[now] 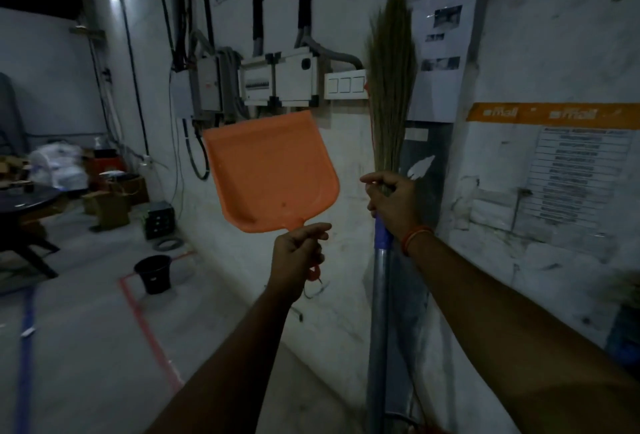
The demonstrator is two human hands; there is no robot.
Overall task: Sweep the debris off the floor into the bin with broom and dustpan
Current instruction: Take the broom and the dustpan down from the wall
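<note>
My left hand (298,253) grips the handle of an orange dustpan (270,170), held upright with its flat pan facing the wall. My right hand (393,200) grips a grass broom (391,73) just below its bristles, where the bundle meets the blue and grey handle. The broom stands bristles-up against the wall, and its handle runs down out of the frame. A black bin (154,273) stands on the floor at the lower left, apart from both hands. No debris is visible on the dim floor.
Electrical boxes (277,79) and cables cover the wall behind the dustpan. Papers (585,170) are stuck on the wall to the right. A dark round table (24,198), boxes and bags (59,163) crowd the far left. Red tape (149,329) and blue tape mark the grey floor.
</note>
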